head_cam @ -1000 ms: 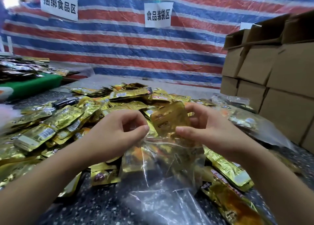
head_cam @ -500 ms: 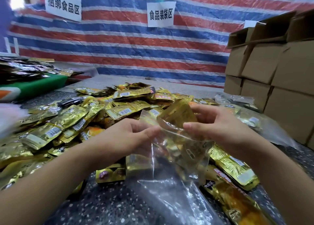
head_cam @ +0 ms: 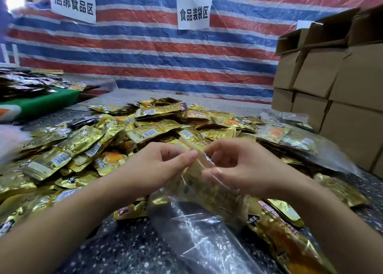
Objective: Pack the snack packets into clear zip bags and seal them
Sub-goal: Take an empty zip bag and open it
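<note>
Both forearms are bare to the frame's edge, left hand (head_cam: 153, 170) and right hand (head_cam: 244, 168) ungloved, ringless.

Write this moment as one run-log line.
left hand: pinches zip bag top | right hand: pinches same top | snack packets: inside bag | seal: cannot tell

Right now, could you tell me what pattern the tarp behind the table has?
The tarp has horizontal red, blue and white stripes, clear in the head view.

One wide-angle view from the person's head looks forward and down across the counter (head_cam: 132, 251), close above both forearms, which enter from the bottom edge. It faces a striped tarp wall (head_cam: 165, 62) beyond; stacked cardboard boxes (head_cam: 342, 91) fill its right side.
</note>
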Tool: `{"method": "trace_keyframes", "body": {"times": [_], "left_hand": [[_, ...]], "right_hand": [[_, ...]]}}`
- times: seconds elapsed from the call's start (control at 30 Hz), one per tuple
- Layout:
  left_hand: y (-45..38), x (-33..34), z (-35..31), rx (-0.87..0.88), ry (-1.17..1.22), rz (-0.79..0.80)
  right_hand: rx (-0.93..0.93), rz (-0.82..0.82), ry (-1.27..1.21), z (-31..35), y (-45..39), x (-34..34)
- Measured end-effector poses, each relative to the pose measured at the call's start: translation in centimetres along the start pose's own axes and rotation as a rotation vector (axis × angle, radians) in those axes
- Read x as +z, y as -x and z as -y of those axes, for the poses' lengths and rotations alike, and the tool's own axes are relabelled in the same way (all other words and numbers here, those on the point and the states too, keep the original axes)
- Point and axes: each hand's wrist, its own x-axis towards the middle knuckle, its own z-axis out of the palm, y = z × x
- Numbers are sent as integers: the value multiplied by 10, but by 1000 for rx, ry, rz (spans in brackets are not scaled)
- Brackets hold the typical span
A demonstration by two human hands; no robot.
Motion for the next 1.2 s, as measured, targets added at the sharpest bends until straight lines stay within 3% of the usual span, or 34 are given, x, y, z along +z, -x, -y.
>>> {"method": "trace_keyframes", "body": {"times": [0.13,0.27,0.43,0.53,0.67,0.9,1.0,1.1,1.2], "left_hand": [[3,3,-2,24,41,-19],[2,6,-2,12,66,-154],[-1,5,-7,-33,359,-173],[-2,-1,-7,-95,424,-66],[4,-4,-1,-183,199,182],[11,-3,-7,-143,63,421],[11,-1,-5,-144,156,445],[11,-3,-6,-183,429,456],[13,-5,-11,-202,680,599]], "right_hand": [[-44,-143,-15,5,1,1],[-41,-51,-87,10,6,-8],[-138,-127,-12,5,7,-13],[-193,-234,-77,5,6,-13],[-214,-374,-205,1,4,-16],[-272,-522,-326,1,3,-22],[-292,-539,-376,2,2,-23],[-305,-543,-400,4,4,-23],[-323,-567,-418,4,3,-23]]}}
